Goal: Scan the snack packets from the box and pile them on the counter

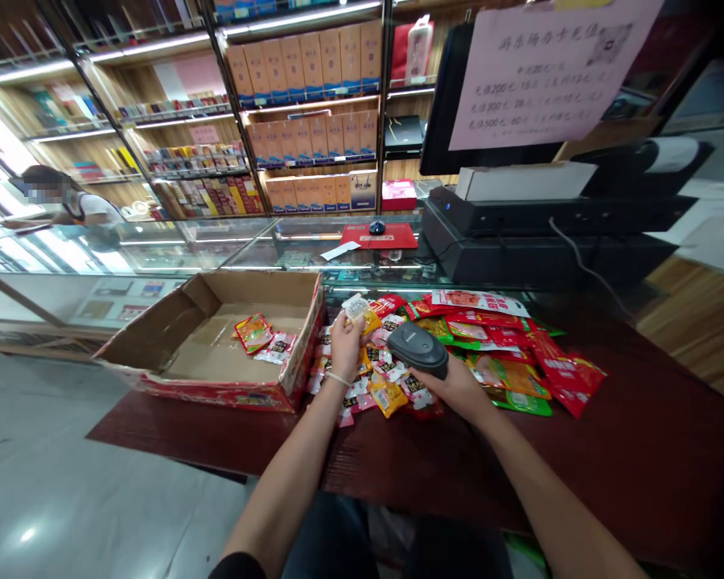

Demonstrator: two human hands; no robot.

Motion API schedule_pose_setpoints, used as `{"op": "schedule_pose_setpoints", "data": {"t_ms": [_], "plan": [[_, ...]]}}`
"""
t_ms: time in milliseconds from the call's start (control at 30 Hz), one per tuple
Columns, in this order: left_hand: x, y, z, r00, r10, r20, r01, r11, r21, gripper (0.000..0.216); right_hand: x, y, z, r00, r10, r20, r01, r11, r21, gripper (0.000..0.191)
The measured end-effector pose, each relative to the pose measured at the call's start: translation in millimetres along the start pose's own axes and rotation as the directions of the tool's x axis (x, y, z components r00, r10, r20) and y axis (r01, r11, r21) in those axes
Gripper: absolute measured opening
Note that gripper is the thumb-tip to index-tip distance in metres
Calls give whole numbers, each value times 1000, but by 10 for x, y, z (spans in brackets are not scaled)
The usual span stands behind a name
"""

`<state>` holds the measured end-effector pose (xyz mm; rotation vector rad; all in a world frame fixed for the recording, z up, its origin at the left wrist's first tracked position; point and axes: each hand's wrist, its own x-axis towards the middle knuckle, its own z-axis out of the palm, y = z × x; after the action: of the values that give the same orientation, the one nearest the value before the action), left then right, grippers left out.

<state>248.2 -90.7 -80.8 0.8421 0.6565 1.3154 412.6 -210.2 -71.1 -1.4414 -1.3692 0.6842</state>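
My left hand [346, 344] pinches a small yellow snack packet [369, 322], its pale printed back turned up, above a heap of packets. In my right hand [458, 388] is a dark handheld barcode scanner [418, 347], its head pointing left toward that packet. Beneath both hands lie small pink-and-white and yellow snack packets [388, 394]. Larger red and green snack bags [507, 378] are piled to the right of the scanner. Left of my left hand stands an open cardboard box [217, 390] with a few packets [254, 334] inside.
Behind the packets runs a glass display counter [253, 249] with a red mat [398, 236] and a mouse [376, 227]. A monitor with a pink notice [536, 80] and a black till [519, 241] stand at the back right. A person [96, 211] leans on the counter at far left.
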Motion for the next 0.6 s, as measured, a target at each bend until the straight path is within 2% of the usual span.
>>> {"op": "schedule_pose_setpoints", "data": {"t_ms": [100,167,233,300,400,467,533,600], "plan": [[-102,260,156,991,115,67,-123,985,123,36,8,29,-23,999,8,-42,-5,998,67,28],[-194,560,199,956,235,179,-278,919,278,32,1,46,-33,998,55,-28,-52,994,92,25],[-291,917,137,898,356,258,-440,739,511,29,-11,57,-34,995,101,3,-100,991,92,34],[-369,1270,-44,845,445,298,-506,479,717,28,-23,62,-24,993,114,9,-114,989,90,37],[-409,1673,-488,771,557,308,-451,138,882,31,-30,62,17,995,97,19,-98,992,77,39],[-379,1816,-826,767,565,303,-363,-6,932,34,-30,50,60,996,76,44,-78,995,55,40],[-322,1864,-1127,812,505,292,-297,-73,952,43,-28,25,107,996,60,59,-62,998,33,40],[-267,1848,-1342,859,449,248,-247,-62,967,47,-26,-8,149,996,57,65,-58,998,17,39]]}}
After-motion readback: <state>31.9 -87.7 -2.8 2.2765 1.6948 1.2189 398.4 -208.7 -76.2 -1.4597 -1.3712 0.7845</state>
